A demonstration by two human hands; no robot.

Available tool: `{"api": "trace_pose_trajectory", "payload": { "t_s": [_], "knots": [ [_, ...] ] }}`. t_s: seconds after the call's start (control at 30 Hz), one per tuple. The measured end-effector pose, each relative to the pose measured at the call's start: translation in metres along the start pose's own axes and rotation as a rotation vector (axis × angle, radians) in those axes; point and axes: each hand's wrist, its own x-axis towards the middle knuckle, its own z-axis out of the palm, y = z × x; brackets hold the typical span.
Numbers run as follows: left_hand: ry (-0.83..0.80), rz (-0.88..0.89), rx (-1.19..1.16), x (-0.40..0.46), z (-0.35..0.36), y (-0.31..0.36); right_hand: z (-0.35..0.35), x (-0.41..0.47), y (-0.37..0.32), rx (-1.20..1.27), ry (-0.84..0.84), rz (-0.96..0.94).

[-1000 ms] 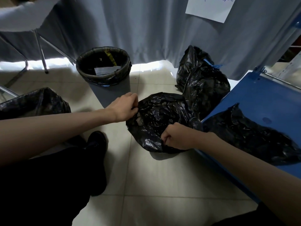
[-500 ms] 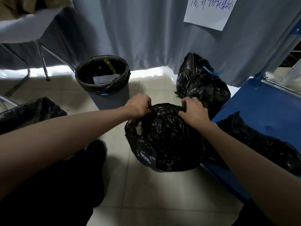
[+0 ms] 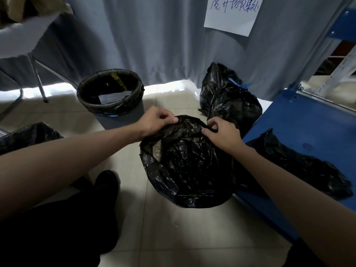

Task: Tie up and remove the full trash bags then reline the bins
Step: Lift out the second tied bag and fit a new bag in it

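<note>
We see a grey curtain (image 3: 154,39) hanging across the back, with a white paper sign (image 3: 231,14) bearing blue handwriting fixed to it. At the upper left stands a white table (image 3: 25,41) on metal legs (image 3: 37,78). A blue shelf board (image 3: 308,120) fills the right side, above the pale tiled floor (image 3: 173,237). Our dark shoe (image 3: 107,182) rests on the tiles at lower left.

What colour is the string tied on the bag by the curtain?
Blue. The tie sits at the top of the black bag, seen in the head view.
</note>
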Motion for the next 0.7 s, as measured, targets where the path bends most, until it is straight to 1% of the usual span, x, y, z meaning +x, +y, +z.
{"api": "trace_pose_trajectory", "payload": {
  "t_s": [0.07, 0.2, 0.3, 0.4, 0.53, 0.6, 0.7],
  "knots": [
    [-0.008, 0.01, -0.061, -0.001, 0.0, 0.005, -0.003, 0.0, -0.001, 0.021, 0.024, -0.043],
    [-0.064, 0.041, -0.099, -0.001, 0.0, 0.015, -0.002, -0.002, -0.007, 0.123, 0.029, -0.125],
    [-0.131, 0.062, -0.111, -0.001, 0.001, 0.017, -0.004, -0.001, -0.011, 0.227, 0.033, -0.134],
    [-0.175, 0.067, -0.123, 0.001, 0.0, 0.018, -0.006, 0.003, -0.01, 0.152, 0.022, -0.129],
    [-0.24, 0.013, -0.078, 0.004, -0.008, 0.014, -0.005, 0.009, -0.004, 0.148, 0.13, -0.148],
    [-0.224, -0.026, -0.037, 0.007, -0.012, 0.009, -0.005, 0.012, 0.0, 0.136, 0.154, -0.138],
    [-0.139, -0.071, 0.052, 0.013, -0.016, -0.001, -0.003, 0.017, 0.01, 0.099, 0.196, -0.044]
  ]
}}
